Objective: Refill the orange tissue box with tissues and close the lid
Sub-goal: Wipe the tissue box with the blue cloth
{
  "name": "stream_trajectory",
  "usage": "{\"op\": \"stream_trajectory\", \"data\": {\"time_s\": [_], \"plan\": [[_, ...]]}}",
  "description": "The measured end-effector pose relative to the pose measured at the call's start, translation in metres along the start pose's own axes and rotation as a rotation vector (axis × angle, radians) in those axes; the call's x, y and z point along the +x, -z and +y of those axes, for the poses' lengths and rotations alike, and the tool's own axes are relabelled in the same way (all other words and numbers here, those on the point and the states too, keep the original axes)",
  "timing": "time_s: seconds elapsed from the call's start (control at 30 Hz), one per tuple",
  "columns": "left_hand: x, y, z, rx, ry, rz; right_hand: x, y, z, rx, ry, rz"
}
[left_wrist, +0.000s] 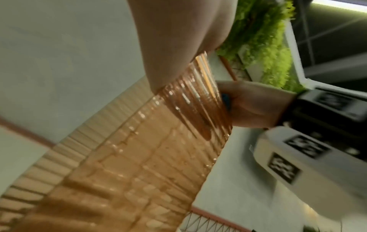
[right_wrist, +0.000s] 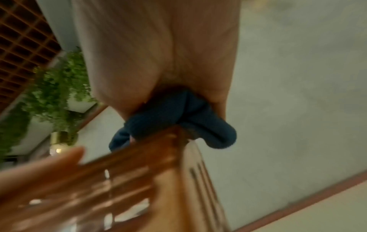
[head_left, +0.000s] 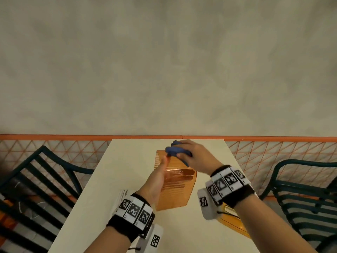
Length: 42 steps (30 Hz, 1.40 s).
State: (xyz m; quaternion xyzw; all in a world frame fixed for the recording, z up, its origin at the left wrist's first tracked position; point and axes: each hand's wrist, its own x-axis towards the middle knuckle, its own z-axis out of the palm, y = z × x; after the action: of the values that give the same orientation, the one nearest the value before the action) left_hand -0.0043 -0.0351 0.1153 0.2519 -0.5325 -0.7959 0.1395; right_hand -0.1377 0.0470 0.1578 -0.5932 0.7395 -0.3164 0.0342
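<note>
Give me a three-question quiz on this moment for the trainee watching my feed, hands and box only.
1. True or false: the right hand grips a bunched blue cloth at the top of the orange tissue box.
2. What does the left hand do? A) rests flat on the table B) lies with straight fingers against the box C) holds a pen
3. Fill in: the box stands on a pale ______.

Key: 1 true; 2 B; 3 table.
</note>
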Motion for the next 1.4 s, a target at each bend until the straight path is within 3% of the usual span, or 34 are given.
{"op": "stream_trajectory", "data": {"time_s": [0.07, 0.23, 0.33, 0.4, 0.5, 0.63, 0.77, 0.83, 1.03, 1.1, 1.2, 1.27, 1.4], "plan": [[-0.003, 0.002, 0.002, 0.007, 0.006, -0.014, 0.002, 0.002, -0.002, -0.001, -0.021, 0.04], [-0.002, 0.013, -0.004, -0.001, -0.025, 0.011, -0.053, -0.037, -0.025, -0.087, 0.17, 0.129], [-0.007, 0.011, -0.009, 0.07, -0.051, -0.043, -0.049, -0.027, -0.014, 0.023, 0.079, 0.105], [-0.014, 0.007, -0.005, 0.107, -0.074, -0.092, -0.035, -0.009, -0.005, 0.107, -0.073, 0.122], [-0.015, 0.004, 0.0, -0.002, -0.05, -0.147, -0.027, 0.006, 0.0, 0.23, -0.188, 0.192], [-0.018, 0.011, 0.011, -0.36, -0.01, -0.146, -0.047, -0.008, -0.014, 0.275, 0.009, 0.224], [-0.019, 0.023, 0.01, -0.519, 0.057, -0.155, -0.07, -0.032, -0.022, 0.003, 0.178, 0.153], [-0.02, 0.026, 0.008, -0.506, 0.08, -0.202, -0.078, -0.037, -0.028, -0.157, 0.223, 0.118], [-0.019, 0.034, 0.002, -0.372, 0.091, -0.116, -0.077, -0.04, -0.048, -0.457, 0.302, 0.1], [-0.019, 0.03, 0.001, -0.33, 0.053, -0.077, -0.06, -0.036, -0.049, -0.366, 0.286, 0.04], [-0.02, 0.025, -0.003, -0.196, -0.009, -0.065, -0.026, -0.017, -0.042, -0.084, 0.087, -0.018], [-0.022, 0.024, -0.006, -0.152, -0.003, -0.102, -0.013, -0.007, -0.033, -0.034, -0.006, 0.008], [-0.021, 0.029, -0.011, -0.221, -0.034, -0.083, -0.044, -0.028, -0.04, -0.113, 0.137, 0.053]]}}
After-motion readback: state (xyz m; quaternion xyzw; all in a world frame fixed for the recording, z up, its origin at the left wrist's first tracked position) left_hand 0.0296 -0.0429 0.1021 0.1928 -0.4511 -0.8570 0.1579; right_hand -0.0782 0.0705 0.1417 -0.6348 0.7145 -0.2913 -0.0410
